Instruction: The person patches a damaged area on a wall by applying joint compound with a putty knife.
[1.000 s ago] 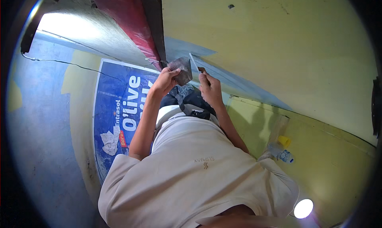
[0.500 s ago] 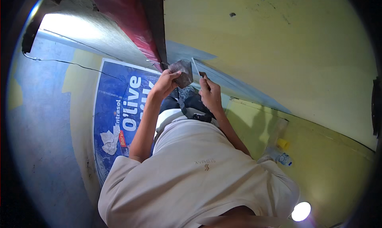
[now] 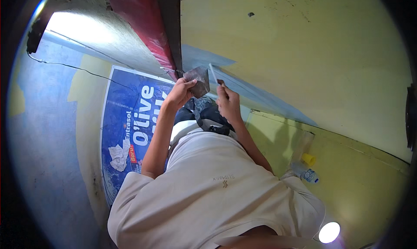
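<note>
Closest to the camera is the pale shirt (image 3: 217, 166), with both forearms reaching up past its hem. Beyond it, the left hand (image 3: 179, 93) pinches a dark grey block (image 3: 200, 80) near its left edge, the thumb flat on the visible face; the fingers behind are mostly hidden. Just to the right, the right hand (image 3: 228, 103) is wrapped around the dark grip of a slim tool (image 3: 212, 72) with a pale, straight blade.

What matters is the narrow gap between the two: the blade stands outside the block's right edge, its long axis running upward and leaning slightly left, so its tip comes nearest the block's upper right corner. They look apart, though depth is hard to judge. The left hand carries the block, and the right hand sits lower, beside its lower right corner. No bench bears either thing; both are held in the air.

Farther off are a yellow cup (image 3: 309, 159) and a clear bottle (image 3: 309, 176) at right, and a blue poster (image 3: 119, 92) at left.
</note>
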A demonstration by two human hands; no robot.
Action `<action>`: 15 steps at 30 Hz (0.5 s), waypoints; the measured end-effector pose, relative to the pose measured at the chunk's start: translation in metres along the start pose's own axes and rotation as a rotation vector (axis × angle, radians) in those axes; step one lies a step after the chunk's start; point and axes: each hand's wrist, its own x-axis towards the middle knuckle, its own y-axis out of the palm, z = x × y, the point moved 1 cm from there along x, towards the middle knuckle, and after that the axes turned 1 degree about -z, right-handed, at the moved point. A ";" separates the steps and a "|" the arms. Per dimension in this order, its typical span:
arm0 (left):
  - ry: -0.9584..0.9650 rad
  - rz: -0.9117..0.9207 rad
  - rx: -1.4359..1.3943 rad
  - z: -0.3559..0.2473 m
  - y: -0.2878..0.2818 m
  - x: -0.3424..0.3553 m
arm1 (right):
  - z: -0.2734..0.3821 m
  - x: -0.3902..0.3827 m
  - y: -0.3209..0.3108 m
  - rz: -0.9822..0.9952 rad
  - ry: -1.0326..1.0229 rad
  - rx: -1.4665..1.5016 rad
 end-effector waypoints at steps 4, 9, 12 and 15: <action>0.011 0.029 0.002 -0.002 -0.004 0.000 | 0.027 -0.007 -0.007 0.058 0.071 0.040; -0.019 0.000 0.019 -0.003 0.004 -0.004 | 0.000 0.001 -0.002 0.043 -0.008 0.018; 0.003 0.012 -0.004 0.001 -0.004 -0.003 | 0.018 -0.008 -0.008 0.058 0.077 0.039; 0.004 0.023 -0.038 -0.001 0.002 -0.006 | 0.029 -0.015 -0.014 0.041 0.207 0.087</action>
